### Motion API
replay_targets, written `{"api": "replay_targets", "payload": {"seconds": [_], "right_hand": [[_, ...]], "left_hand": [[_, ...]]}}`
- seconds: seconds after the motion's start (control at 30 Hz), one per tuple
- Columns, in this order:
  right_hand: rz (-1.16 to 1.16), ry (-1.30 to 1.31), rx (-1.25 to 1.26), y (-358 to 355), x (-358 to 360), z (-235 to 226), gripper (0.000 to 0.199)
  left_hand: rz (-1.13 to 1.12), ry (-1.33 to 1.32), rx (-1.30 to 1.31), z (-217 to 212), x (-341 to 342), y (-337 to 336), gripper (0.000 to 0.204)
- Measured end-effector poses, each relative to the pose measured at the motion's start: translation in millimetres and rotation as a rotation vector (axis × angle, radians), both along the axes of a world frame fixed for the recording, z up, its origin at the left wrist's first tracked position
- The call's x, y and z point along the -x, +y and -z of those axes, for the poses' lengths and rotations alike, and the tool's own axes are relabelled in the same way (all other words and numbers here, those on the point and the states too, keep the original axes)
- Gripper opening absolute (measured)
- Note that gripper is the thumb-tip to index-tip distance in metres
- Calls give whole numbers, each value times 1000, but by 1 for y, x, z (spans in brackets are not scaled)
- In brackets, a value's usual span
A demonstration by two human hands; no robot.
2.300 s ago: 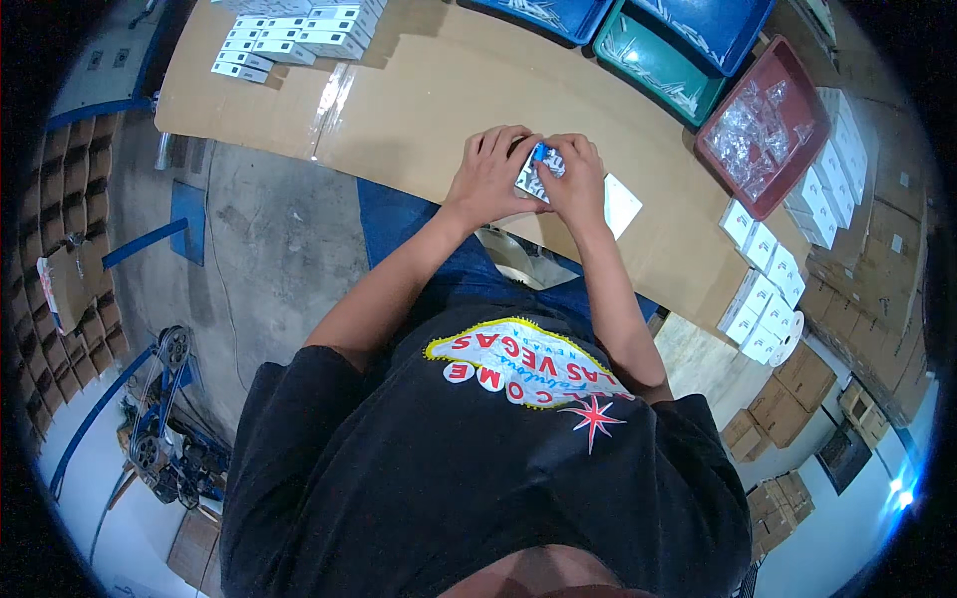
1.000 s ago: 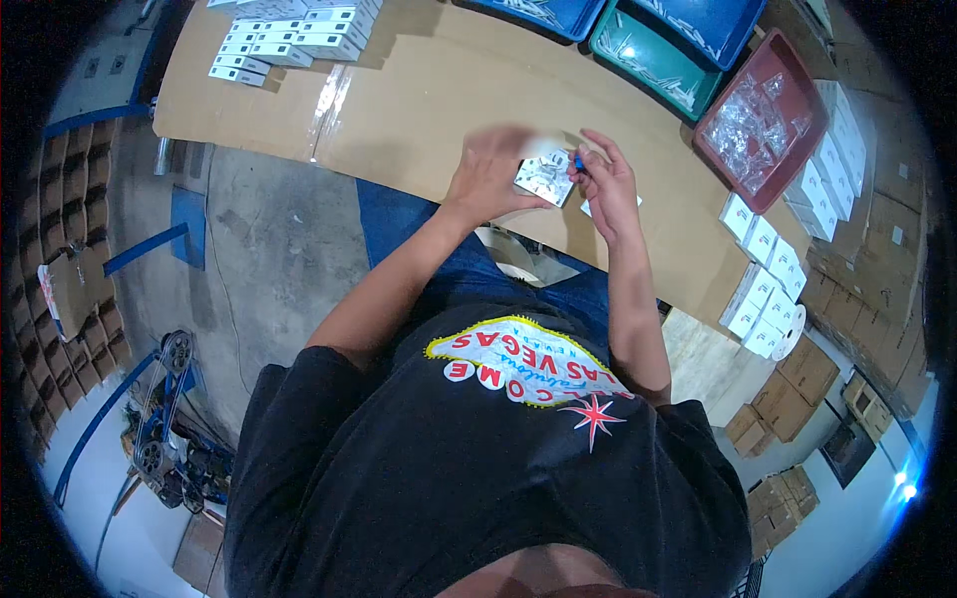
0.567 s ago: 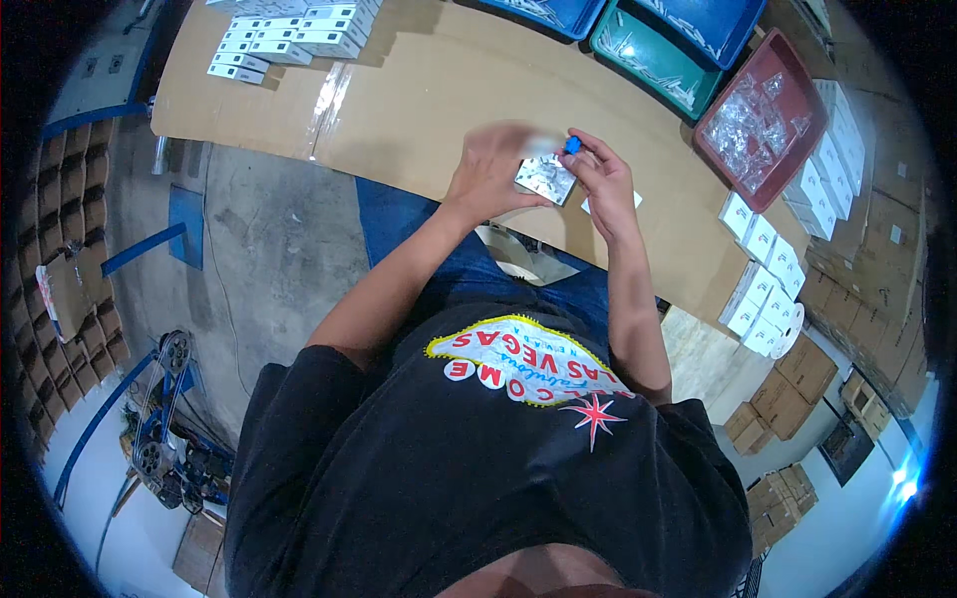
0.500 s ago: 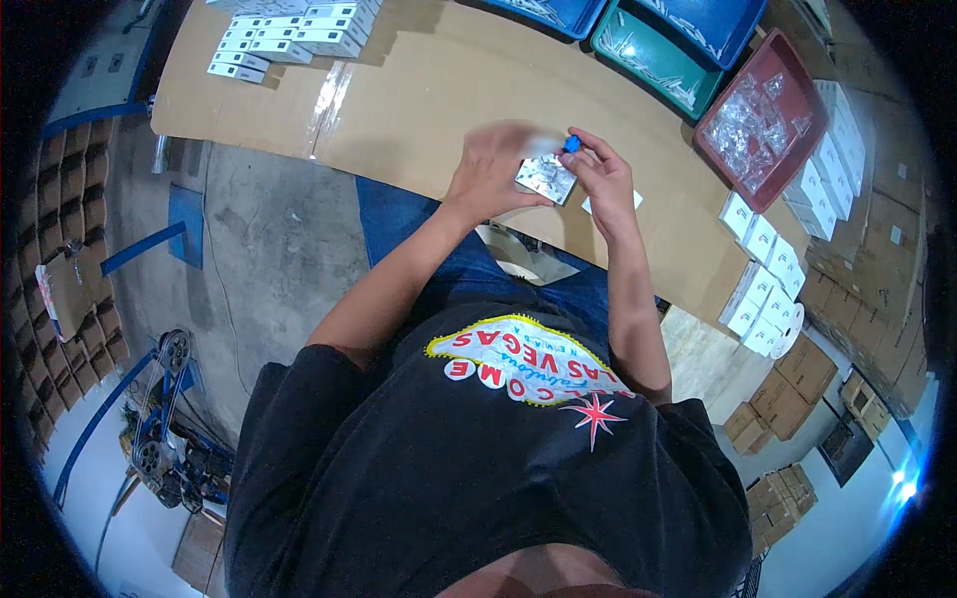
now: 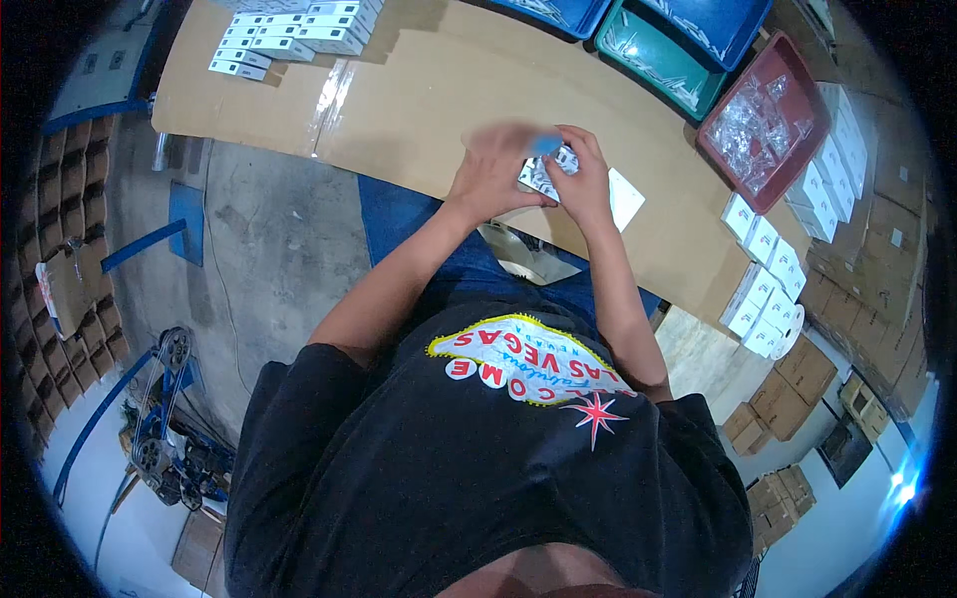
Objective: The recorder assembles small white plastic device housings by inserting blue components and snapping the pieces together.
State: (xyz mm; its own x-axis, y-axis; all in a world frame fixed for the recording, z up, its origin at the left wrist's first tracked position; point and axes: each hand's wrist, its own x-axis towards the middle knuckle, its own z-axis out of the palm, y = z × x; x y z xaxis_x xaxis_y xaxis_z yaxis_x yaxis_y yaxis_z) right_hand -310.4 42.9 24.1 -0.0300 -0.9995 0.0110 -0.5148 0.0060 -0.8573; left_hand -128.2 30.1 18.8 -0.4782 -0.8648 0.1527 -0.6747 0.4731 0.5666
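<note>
A small white box or packet with grey print (image 5: 536, 179) is held over the near part of the table. My left hand (image 5: 484, 174) grips it from the left, thumb along its lower edge; its upper fingers are smeared. My right hand (image 5: 586, 187) closes in from the right, fingers bent at the packet's upper right. A small blue piece (image 5: 544, 144), blurred, sits by the right fingertips at the packet's top; its kind cannot be made out. Partly behind my right hand, a flat white card or leaflet (image 5: 626, 199) lies on the table.
Brown cardboard covers the table (image 5: 419, 90). White boxes are stacked far left (image 5: 299, 30) and in rows at right (image 5: 766, 269). Blue (image 5: 733, 50) and green (image 5: 653, 65) bins hold slim white pieces; a red bin (image 5: 763, 120) holds clear plastic bags.
My right hand has moved left onto the packet, carrying the blue piece to its top. More of the white card shows now. The left hand stays in about the same place.
</note>
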Motion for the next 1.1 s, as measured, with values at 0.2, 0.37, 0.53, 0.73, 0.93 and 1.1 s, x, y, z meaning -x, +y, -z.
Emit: {"api": "replay_targets", "payload": {"seconds": [0.2, 0.37, 0.53, 0.73, 0.93, 1.1], "right_hand": [[1, 44, 12, 1, -1, 3, 38], [8, 58, 17, 0, 0, 7, 38], [-1, 65, 39, -1, 1, 8, 37], [13, 55, 19, -1, -1, 9, 37], [15, 31, -10, -1, -1, 7, 36], [8, 79, 7, -1, -1, 5, 39]], "left_hand": [[0, -5, 0, 2, 0, 0, 101], [6, -10, 2, 2, 0, -1, 100], [10, -5, 6, 4, -1, -1, 99], [1, -9, 0, 4, 0, 0, 99], [-5, 0, 14, 3, 0, 0, 98], [-3, 11, 19, 2, -1, 0, 98]]}}
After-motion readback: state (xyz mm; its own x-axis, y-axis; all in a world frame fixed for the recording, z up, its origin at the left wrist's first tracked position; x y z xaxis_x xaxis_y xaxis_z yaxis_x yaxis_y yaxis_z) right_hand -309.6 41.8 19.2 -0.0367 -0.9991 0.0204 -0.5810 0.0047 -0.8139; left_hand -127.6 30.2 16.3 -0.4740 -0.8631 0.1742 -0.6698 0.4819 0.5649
